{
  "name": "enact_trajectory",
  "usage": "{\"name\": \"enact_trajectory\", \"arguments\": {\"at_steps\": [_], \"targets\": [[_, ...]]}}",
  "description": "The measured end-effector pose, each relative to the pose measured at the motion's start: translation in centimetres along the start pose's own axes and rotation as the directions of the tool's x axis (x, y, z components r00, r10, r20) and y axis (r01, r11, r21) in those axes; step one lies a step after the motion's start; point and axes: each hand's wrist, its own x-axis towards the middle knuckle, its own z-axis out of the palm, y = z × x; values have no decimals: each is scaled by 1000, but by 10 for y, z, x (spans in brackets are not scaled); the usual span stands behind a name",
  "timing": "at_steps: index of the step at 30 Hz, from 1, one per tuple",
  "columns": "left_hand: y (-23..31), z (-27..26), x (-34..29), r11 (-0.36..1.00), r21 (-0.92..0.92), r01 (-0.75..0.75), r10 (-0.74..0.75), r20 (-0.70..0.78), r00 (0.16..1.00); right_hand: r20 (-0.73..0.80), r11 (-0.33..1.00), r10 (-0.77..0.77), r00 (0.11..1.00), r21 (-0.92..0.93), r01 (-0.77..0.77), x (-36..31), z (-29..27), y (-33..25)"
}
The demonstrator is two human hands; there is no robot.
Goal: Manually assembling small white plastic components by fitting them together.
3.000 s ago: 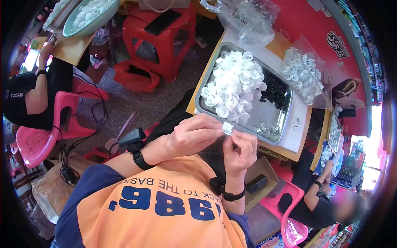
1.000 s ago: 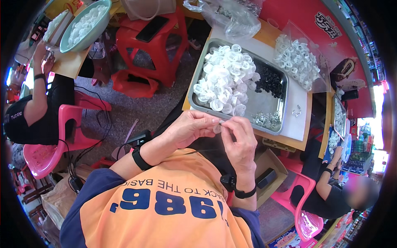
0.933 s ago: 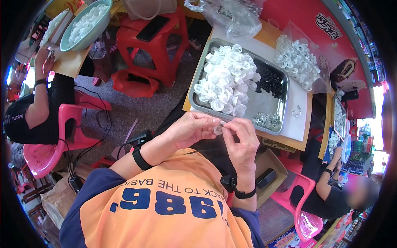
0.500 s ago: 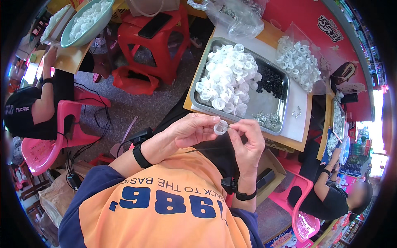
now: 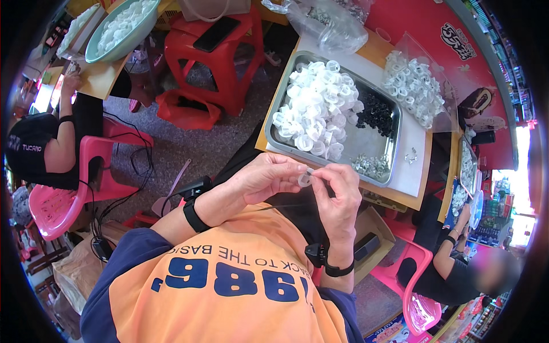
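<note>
Between my hands, just off the near edge of the table, is a small translucent white plastic ring. My left hand pinches its left side between thumb and forefinger. The fingertips of my right hand are pressed together at the ring's upper right; a tiny dark piece shows there, too small to name. Beyond my hands lies a metal tray on the table. In it are a heap of similar white plastic rings, a pile of small black parts and a pile of small shiny metal parts.
A clear bag of white parts lies right of the tray, another plastic bag behind it. A red stool bearing a phone stands at the far left. Co-workers sit left and right on pink chairs. An open cardboard box is below the table.
My right hand has moved slightly left, its fingertips now covering part of the ring. The ring has turned and shows less of its round opening. My left hand keeps its pinch.
</note>
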Motion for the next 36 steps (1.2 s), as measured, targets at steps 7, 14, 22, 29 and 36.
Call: {"name": "enact_trajectory", "arguments": {"at_steps": [7,14,22,29,36], "targets": [[-1,-4,3,994,99,-50,49,12,999,-10,956,-247,969,-164,242,5,4,6],[3,-5,2,995,83,-50,46,47,998,45,899,219,975,380,-220,-1,11,5],[2,10,-3,837,472,-277,321,-12,947,106,751,421,901,515,-412,-4,16,6],[-10,11,-2,491,729,-477,628,83,774,-8,861,353,936,395,-321,-4,23,3],[-11,11,-4,147,842,-520,746,250,617,-77,932,255,964,286,-223,-2,23,-4]]}}
